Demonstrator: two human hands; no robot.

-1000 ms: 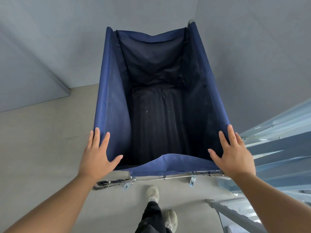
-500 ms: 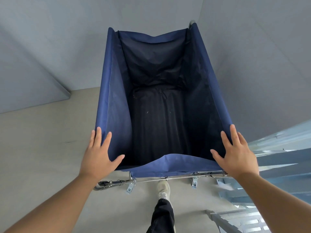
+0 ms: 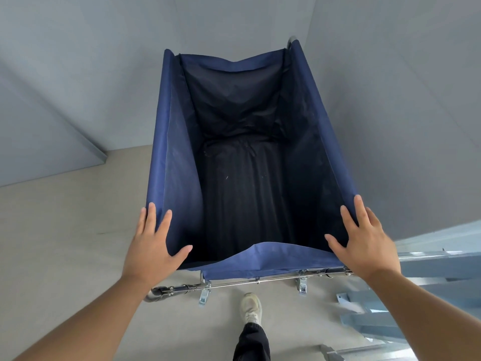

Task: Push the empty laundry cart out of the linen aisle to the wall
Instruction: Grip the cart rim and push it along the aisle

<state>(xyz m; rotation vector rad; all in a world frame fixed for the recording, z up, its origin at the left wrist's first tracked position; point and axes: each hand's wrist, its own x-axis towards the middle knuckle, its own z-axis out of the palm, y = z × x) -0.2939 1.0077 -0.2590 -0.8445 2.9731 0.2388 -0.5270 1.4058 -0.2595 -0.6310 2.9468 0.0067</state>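
The blue fabric laundry cart (image 3: 177, 162) (its dark interior empty) is seen at frame centre, its far end close to the grey wall (image 3: 234, 22). Its near corners are pressed by the left hand (image 3: 152, 250) and right hand (image 3: 367, 243), fingers spread flat, nothing gripped. A white shoe (image 3: 251, 308) is seen on the floor (image 3: 65, 243) below the cart's metal rail (image 3: 234, 281).

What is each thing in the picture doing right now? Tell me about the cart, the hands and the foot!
laundry cart: upright, empty inside, far end near the wall.
left hand: flat, fingers spread, on the near left corner.
right hand: flat, fingers spread, on the near right corner.
shoe: on the floor behind the cart.
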